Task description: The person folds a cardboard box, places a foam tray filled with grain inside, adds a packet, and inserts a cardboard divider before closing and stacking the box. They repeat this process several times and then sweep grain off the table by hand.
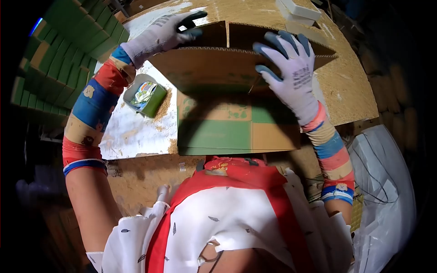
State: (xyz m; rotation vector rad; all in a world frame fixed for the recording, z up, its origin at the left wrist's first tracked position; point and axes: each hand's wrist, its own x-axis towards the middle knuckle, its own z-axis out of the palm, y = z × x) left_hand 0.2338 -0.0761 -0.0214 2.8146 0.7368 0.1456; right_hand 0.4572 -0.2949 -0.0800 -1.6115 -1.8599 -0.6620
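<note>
A large brown and green cardboard box [216, 127] stands at the table's near edge, with a wide brown flap [205, 68] raised toward its far side. At the flap's upper left corner is my left hand [159, 36], in a white glove with dark grey fingertips, its thumb and fingers apart. My right hand [291, 68], gloved the same way, lies spread over the flap's upper right edge, fingers apart. Whether either palm presses on the cardboard cannot be made out. The inside of the box is mostly hidden behind the flap.
Left of the box, a green container [154, 101] holds small printed packets. Green and brown boxes [59, 68] are stacked at the far left. A white box [298, 11] sits at the table's back right. White plastic sheeting [387, 182] hangs at the right.
</note>
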